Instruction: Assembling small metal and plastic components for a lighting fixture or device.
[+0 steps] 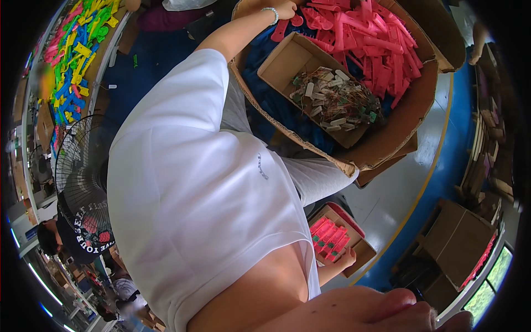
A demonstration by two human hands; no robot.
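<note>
My left hand (285,10), a beaded bracelet at its wrist, reaches into a large cardboard box (426,113). Its fingers are curled beside loose pink plastic parts (280,31); whatever they grip is hidden. More pink parts (370,41) are heaped at the far side of this box. A smaller open carton (276,69) inside it holds a tangle of white pieces, thin wires and small boards (332,99). My right hand (348,258) is closed at a low carton (362,252), close to rows of pink parts (330,239) with green bits. Its fingertips are partly hidden.
A bench at the left bears many yellow, green, blue and pink plastic pieces (83,50). A black wire fan (83,171) stands behind me, with another person (83,232) beyond it. Stacked cartons (459,238) line the right side, past a yellow floor line (426,182).
</note>
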